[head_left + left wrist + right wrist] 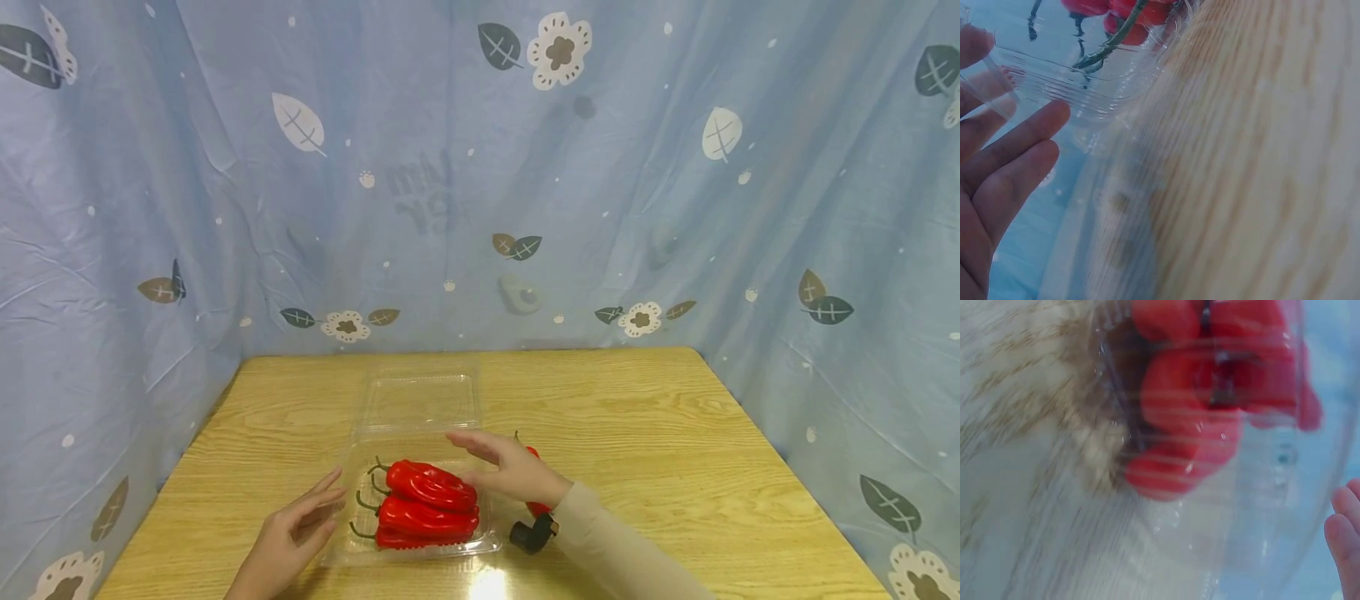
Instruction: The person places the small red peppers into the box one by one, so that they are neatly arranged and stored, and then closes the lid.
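Several long red peppers [427, 517] with green stems lie side by side in a clear plastic clamshell box [489, 545]. Its lid [422, 398] is folded back flat on the far side. At the box's left edge is my left hand [288, 533], fingers extended and slightly bent. In the left wrist view, some fingers [1047, 122] are at the clear rim; whether they touch it I cannot tell. Over the box's right side, my right hand [517, 471] stretches its fingers out and grips nothing. The right wrist view shows the peppers [1188, 406] blurred through the plastic.
Another red pepper [537, 507] lies right of the box, partly hidden by my right hand and wrist. Beside it is a small black object [531, 534]. A wooden table [637, 417] carries everything. Blue patterned curtains [450, 167] enclose the back and sides.
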Action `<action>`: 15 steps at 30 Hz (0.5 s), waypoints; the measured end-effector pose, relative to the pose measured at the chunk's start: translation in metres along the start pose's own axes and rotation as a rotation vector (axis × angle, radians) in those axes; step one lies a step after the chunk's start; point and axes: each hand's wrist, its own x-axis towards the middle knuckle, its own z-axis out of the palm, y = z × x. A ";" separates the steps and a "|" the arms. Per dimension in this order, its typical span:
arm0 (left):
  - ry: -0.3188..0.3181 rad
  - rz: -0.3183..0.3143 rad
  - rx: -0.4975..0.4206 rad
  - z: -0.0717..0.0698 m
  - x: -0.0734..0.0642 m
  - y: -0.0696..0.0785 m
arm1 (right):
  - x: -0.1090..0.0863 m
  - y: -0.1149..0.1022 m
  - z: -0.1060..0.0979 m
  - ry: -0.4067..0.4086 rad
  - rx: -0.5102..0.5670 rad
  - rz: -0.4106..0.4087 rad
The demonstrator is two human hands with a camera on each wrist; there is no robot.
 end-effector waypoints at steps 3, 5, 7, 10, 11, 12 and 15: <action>0.000 0.001 -0.004 0.000 0.000 0.000 | -0.007 0.002 -0.004 0.026 0.009 0.003; 0.002 0.007 -0.007 0.000 0.000 -0.001 | -0.011 0.003 -0.007 0.045 0.017 0.012; 0.004 0.014 -0.006 0.000 0.000 -0.001 | -0.016 0.004 -0.010 0.061 0.033 0.024; 0.005 0.024 -0.006 0.000 0.000 -0.001 | -0.024 0.005 -0.014 0.094 0.061 0.051; 0.005 0.026 -0.007 0.000 0.000 -0.001 | -0.026 0.005 -0.016 0.106 0.069 0.055; 0.005 0.030 -0.007 0.000 0.001 0.000 | -0.029 0.006 -0.017 0.120 0.075 0.061; 0.006 0.039 -0.014 -0.001 0.001 -0.001 | -0.038 0.008 -0.022 0.165 0.083 0.071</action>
